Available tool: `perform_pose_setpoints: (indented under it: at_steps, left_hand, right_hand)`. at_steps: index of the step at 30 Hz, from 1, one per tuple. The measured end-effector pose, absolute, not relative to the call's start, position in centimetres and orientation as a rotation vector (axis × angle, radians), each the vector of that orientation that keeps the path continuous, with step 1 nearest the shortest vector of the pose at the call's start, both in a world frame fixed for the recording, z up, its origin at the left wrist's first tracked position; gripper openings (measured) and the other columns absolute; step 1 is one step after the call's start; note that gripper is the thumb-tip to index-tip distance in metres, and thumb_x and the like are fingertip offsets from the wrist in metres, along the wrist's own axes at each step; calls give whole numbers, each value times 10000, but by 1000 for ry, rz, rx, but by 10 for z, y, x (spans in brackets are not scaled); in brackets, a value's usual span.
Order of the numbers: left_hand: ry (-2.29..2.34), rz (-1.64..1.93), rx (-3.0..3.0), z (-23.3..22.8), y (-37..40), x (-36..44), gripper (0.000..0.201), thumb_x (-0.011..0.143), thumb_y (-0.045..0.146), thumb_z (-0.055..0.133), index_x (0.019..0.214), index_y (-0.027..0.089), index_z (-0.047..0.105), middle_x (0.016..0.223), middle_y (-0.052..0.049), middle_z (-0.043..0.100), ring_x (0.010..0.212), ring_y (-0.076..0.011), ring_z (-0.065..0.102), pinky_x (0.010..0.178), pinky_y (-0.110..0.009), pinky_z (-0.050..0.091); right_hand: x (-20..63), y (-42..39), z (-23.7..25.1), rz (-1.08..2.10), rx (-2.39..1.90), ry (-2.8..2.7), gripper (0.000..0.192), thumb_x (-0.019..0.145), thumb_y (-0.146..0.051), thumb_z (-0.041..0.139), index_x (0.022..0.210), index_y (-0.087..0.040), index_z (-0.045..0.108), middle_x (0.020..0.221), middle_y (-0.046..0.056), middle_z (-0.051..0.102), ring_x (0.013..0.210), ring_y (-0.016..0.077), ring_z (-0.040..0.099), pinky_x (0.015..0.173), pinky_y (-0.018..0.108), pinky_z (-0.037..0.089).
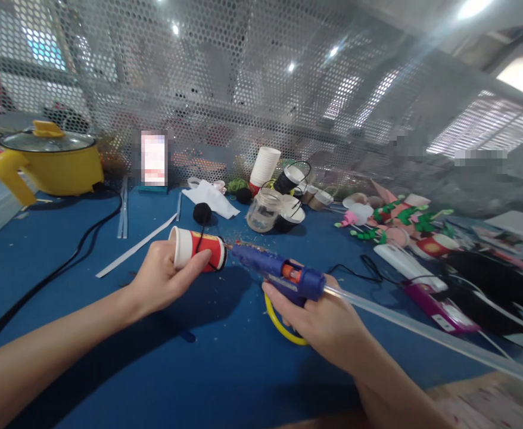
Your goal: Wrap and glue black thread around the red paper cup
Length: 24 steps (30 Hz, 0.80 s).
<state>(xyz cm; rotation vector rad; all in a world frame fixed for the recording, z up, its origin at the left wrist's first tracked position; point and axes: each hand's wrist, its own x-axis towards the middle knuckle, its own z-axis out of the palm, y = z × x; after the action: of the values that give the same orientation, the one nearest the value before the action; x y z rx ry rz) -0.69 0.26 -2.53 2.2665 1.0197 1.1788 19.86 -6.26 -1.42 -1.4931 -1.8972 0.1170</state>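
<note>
My left hand (165, 279) holds a small paper cup (198, 249) on its side; the cup is white at the rim with a red band, and a black cord crosses it. My right hand (321, 322) grips a blue hot glue gun (279, 273) with a yellow trigger loop and a clear glue stick (422, 330) trailing from its back. The gun's nozzle touches the cup's base end. Both hands hover over the blue table (190, 369).
A yellow electric pot (49, 158) stands far left with a black cable (65, 256). A stack of white cups (265, 167), a clear jar (264, 210), black pom-poms (202, 213) and lidded cups sit at the back. Foam craft pieces (399, 220) lie at right. A perforated metal screen (243, 77) closes the rear.
</note>
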Motion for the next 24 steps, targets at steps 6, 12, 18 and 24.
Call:
perform_pose_setpoints:
  at_steps: [6,12,18,24]
  left_hand:
    - [1014,1128,2193,-24,1,-5,307,757,242,478,471,155,406,422,62,286,396,-51,258,365,-183,224]
    - [1062,1137,2089,-21,1,-5,278,764,266,471,514,146,463,450,52,357,402,-50,262,351,-178,210]
    - [1067,1123,2061,-19,1,-4,251,753,265,479,533,146,494,451,50,382,409,-57,289,355,-179,225]
    - [1114,1179,1972,-18,1,-2,331,737,260,490,438,158,392,414,56,344,388,-50,273,335,-179,195]
  right_hand:
    - [200,-63,-23,59,-1509,-1846,168,731,-335,493,775,-218,605,642,51,627,702,225,609,635,321,487]
    - [200,-64,-12,226,-1507,-1933,166,755,-298,464,711,-210,598,585,29,611,540,170,577,495,260,452]
    - [198,-65,-9,250,-1516,-1909,157,753,-292,468,703,-209,592,589,27,605,560,171,576,510,263,448]
    - [199,-66,-11,242,-1452,-1944,171,755,-299,450,706,-222,595,516,10,565,511,162,552,456,254,430]
